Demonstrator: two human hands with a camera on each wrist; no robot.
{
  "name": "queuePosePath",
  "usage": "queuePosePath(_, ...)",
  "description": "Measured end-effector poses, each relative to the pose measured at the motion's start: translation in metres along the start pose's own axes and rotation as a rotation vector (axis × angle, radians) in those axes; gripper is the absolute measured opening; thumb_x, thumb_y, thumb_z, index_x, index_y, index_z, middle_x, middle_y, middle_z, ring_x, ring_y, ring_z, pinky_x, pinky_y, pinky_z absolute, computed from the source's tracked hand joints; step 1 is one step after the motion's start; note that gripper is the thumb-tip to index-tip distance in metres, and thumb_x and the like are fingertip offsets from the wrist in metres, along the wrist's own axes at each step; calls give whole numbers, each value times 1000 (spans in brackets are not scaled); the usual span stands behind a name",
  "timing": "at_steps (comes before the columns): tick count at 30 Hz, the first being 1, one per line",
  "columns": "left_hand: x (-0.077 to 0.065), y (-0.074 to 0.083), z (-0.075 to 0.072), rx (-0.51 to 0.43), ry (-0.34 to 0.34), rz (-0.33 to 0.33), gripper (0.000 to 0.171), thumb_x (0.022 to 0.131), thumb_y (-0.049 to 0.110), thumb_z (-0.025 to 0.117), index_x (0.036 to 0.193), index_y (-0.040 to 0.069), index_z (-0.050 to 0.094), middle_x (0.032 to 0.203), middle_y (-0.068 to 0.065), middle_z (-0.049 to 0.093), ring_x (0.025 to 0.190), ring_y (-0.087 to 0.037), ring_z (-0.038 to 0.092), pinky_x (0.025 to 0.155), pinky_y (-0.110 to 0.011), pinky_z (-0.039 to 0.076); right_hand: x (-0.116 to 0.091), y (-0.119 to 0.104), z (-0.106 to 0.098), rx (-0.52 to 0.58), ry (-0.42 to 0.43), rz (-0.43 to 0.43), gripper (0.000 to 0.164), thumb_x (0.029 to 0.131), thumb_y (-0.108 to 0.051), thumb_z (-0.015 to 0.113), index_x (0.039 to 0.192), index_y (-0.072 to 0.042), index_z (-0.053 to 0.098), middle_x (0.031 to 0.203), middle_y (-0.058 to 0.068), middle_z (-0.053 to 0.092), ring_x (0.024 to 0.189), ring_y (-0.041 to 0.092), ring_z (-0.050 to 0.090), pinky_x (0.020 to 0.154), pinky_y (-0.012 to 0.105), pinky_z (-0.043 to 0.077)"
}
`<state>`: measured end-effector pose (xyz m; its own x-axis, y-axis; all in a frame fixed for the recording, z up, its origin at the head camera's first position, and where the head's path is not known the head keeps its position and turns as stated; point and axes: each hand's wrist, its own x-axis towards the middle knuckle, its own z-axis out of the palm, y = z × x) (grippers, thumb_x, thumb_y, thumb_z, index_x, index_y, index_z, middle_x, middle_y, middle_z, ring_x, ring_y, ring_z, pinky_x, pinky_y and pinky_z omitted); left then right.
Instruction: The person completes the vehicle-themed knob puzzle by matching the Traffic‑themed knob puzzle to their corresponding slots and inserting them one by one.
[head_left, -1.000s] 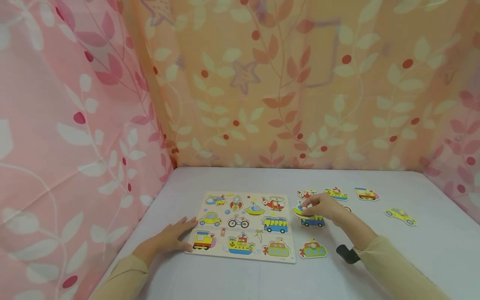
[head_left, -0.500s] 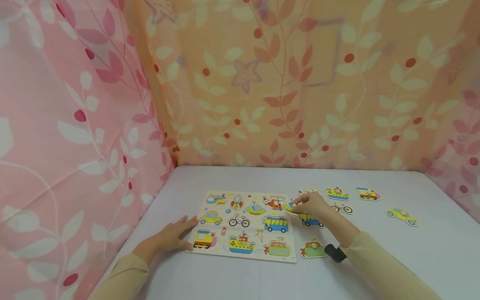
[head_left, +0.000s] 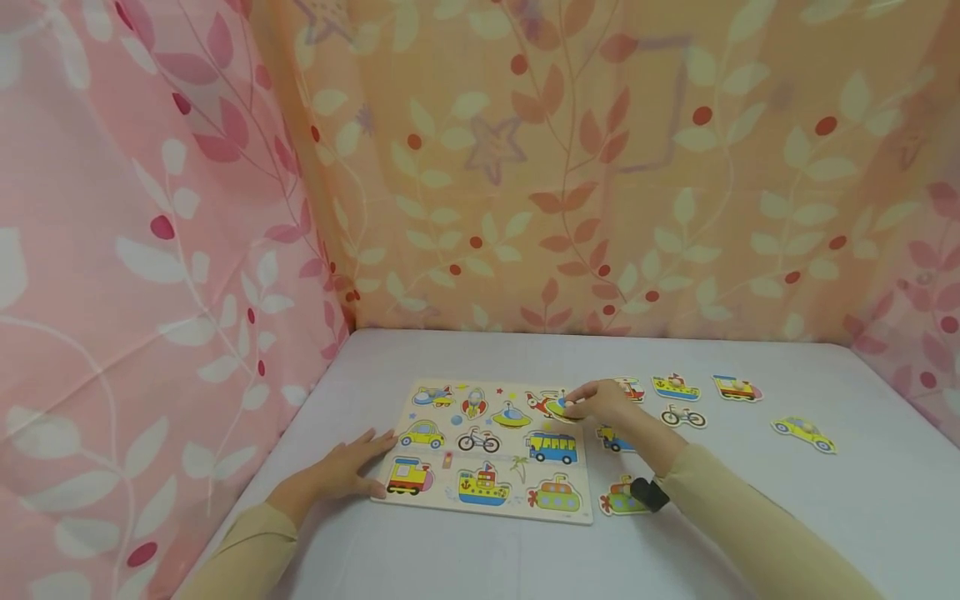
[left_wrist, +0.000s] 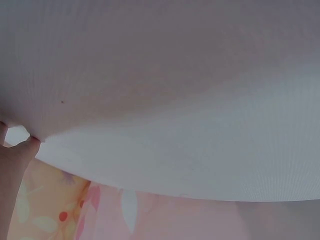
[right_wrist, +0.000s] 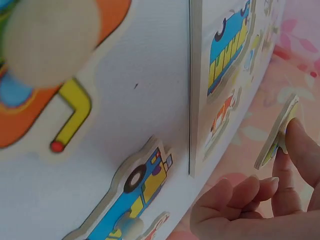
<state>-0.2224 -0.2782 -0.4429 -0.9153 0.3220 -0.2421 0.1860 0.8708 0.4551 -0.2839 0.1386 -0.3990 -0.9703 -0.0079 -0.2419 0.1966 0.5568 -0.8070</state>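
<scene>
Head view: left hand, thumb apart, likely steadies the board — right hand pinches the saucer near its far-right corner.

From the head I look forward and down across the tabletop; both wrist views skim it closely, the right sharing the puzzle board with the head view.

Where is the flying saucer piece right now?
In the head view, the right hand pinches the saucer piece over the far right of the puzzle board, partly hiding the helicopter picture.
</scene>
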Motion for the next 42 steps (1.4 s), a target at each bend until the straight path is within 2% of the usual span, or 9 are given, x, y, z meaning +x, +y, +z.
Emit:
queuePosePath(5, 0, -1, 0, 3, 4, 3, 90, 75, 42, 80, 150, 17, 39, 157, -10, 29, 146, -39, 11, 112, -64, 5, 8, -1, 10, 13, -4, 39, 21, 82, -16, 79, 100, -6, 72, 121, 18, 58, 107, 33, 48, 90, 47, 42)
queuePosePath(11, 0, 0, 1, -5, 9, -6, 90, 74, 41, 81, 150, 17, 39, 157, -11, 29, 146, -38, 12, 113, -63, 6, 16, -3, 22, 64, -23, 111, 22, 82, -14, 79, 101, -7, 72, 118, 16, 57, 105, 30, 47, 77, 37, 39)
queuePosePath(15, -1, -1, 0, -9, 6, -4, 89, 74, 41, 81, 149, 16, 40, 157, -11, 30, 146, -39, 13, 112, -64, 6, 18, -8, 29, 82, -35, 100, 20, 81, -11, 79, 100, -6, 72, 115, 15, 58, 103, 29, 49, 77, 34, 40)
queuePosePath(23, -2, 2, -1, 0, 5, -13, 90, 74, 43, 81, 149, 17, 40, 157, -11, 30, 145, -40, 13, 112, -64, 6, 18, -12, 40, 247, -75, 105, 20, 80, 2, 77, 99, 1, 69, 113, 17, 58, 94, 26, 56, 71, 25, 52)
queuePosePath(28, -2, 1, -1, 1, 5, -7, 90, 74, 42, 81, 150, 17, 40, 157, -11, 29, 146, -39, 13, 112, -64, 6, 24, -14, 51, 203, -57, 112, 17, 80, 0, 78, 96, -1, 71, 113, 16, 58, 95, 27, 56, 69, 24, 49)
queuePosePath(33, -1, 0, 1, 11, 9, 15, 90, 74, 42, 80, 150, 15, 40, 157, -9, 30, 146, -38, 12, 112, -64, 6, 32, -13, 60, 116, -26, 105, 12, 80, -5, 80, 89, -4, 72, 105, 13, 62, 71, 19, 50, 56, 24, 40)
queuePosePath(35, 0, 0, 1, 13, 12, 15, 89, 74, 42, 80, 150, 16, 40, 157, -8, 31, 146, -38, 12, 112, -64, 6, 32, -14, 62, 98, -22, 90, 12, 80, -6, 80, 88, -4, 71, 103, 12, 62, 69, 18, 47, 56, 25, 37)
queuePosePath(40, 0, 0, 2, 14, 18, 9, 89, 74, 41, 81, 149, 16, 40, 157, -7, 31, 146, -37, 12, 112, -64, 6, 30, -20, 67, 93, -47, 26, 11, 79, -2, 78, 86, -2, 70, 102, 12, 63, 86, 22, 53, 68, 27, 42)
queuePosePath(42, -1, -1, 2, 12, 20, 13, 89, 74, 41, 81, 149, 15, 41, 157, -7, 31, 146, -37, 13, 112, -64, 6, 29, -22, 69, 107, -57, 10, 10, 80, 1, 77, 86, 0, 69, 99, 12, 64, 86, 23, 56, 70, 27, 46)
